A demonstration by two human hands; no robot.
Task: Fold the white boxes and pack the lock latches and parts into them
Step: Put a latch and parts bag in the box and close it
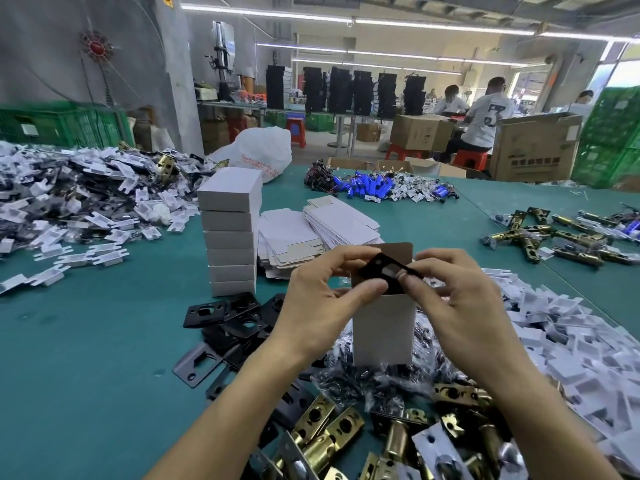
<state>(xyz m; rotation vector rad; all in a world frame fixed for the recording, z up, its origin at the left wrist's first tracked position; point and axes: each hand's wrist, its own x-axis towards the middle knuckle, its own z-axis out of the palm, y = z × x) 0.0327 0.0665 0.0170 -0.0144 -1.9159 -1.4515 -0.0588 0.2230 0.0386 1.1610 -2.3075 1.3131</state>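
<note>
Brass latches heaped below wrists. Left hand: thumb and forefinger curled, pinching left end of black plate. Plate tilted at open mouth of upright white box, between both sets of fingertips. Right hand: fingers clamped on plate's right end.

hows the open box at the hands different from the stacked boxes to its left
The open box stands on end with its top flap raised; the stacked boxes lie flat and closed. The open box stands alone among loose parts; the stacked boxes sit one on another in a column. The left hand and right hand hold a black plate at the open box's mouth; nothing touches the stacked boxes. Both are white folded cartons.
</note>
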